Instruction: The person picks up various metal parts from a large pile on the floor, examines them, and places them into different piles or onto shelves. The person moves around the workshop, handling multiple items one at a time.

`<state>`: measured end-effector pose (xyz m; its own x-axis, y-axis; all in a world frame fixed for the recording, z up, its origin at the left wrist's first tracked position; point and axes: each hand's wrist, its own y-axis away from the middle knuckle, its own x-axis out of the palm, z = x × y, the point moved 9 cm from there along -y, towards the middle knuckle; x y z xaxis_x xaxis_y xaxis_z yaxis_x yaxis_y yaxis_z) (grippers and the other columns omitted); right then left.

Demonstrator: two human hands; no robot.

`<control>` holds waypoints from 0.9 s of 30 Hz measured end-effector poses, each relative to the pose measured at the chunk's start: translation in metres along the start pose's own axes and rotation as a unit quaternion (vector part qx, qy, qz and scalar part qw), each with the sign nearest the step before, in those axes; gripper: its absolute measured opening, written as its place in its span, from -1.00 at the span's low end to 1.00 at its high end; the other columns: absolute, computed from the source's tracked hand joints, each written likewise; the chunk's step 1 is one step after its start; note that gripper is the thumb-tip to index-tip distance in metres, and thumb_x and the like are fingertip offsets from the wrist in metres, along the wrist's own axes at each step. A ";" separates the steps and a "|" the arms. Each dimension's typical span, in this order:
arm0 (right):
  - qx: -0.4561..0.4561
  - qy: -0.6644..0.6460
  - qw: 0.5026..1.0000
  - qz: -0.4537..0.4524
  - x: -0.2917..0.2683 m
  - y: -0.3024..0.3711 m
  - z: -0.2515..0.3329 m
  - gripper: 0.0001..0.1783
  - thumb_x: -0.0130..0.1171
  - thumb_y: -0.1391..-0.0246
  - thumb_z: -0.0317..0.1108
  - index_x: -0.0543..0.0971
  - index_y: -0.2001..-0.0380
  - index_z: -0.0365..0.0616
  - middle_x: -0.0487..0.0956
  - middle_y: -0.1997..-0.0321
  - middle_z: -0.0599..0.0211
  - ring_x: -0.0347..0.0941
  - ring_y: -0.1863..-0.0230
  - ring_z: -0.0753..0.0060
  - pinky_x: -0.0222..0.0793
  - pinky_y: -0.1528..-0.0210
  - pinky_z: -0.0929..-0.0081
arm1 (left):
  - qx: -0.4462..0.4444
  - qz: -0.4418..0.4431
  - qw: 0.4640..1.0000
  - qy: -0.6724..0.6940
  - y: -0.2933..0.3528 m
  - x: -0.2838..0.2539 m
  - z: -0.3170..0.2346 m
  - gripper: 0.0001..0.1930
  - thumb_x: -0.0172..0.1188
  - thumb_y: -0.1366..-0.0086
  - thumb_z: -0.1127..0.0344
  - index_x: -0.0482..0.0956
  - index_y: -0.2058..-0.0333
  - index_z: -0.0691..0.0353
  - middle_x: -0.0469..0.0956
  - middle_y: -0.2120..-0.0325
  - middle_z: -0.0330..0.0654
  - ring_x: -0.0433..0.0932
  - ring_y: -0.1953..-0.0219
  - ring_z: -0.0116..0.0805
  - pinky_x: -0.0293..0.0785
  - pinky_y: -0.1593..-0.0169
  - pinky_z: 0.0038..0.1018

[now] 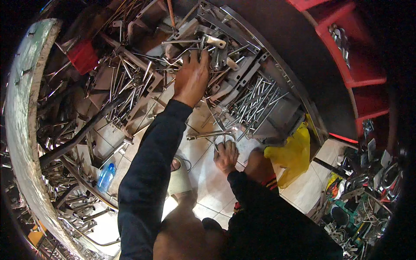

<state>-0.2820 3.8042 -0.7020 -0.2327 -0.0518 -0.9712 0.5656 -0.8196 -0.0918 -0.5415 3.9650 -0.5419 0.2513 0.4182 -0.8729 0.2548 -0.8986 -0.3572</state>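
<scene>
My left hand [191, 78] reaches into a bin of loose metal parts, palm down. Its fingers are apart, the tips among bent shiny metal rods [182, 42] and a flat metal bracket [215, 41] with a hole. Closer to me, my right hand [226, 157] is closed round some bent metal rods [208, 134], which stick out to the left above its fingers. The part inside the grip is hidden. Just beyond that hand, a grey bin [284, 119] holds many straight metal rods [258, 102].
Another pile of rods [130, 86] lies to the left. A blue plastic bottle [106, 177] lies on the tiled floor. A yellow plastic bag [292, 156] hangs by the right bin. Red bins [368, 80] stand far right. A worn pale board edge [26, 108] curves along the left.
</scene>
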 end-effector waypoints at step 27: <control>0.034 -0.050 0.998 -0.009 0.005 0.013 -0.019 -0.80 0.26 0.00 -0.17 0.59 0.31 0.04 0.56 0.18 0.20 0.51 0.11 -0.01 0.45 0.17 0.02 | 0.094 0.144 0.984 0.045 0.069 0.080 -0.174 0.05 0.42 -0.09 0.01 0.10 -0.36 0.57 0.43 -0.16 0.32 0.44 -0.19 0.22 0.42 -0.25 -0.09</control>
<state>-0.2607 3.8046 -0.7118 -0.3224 -0.0906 -0.9422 0.5056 -0.8580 -0.0906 -0.3413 3.9592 -0.5788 0.3710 0.1452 -0.9172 -0.0135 -0.9868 -0.1616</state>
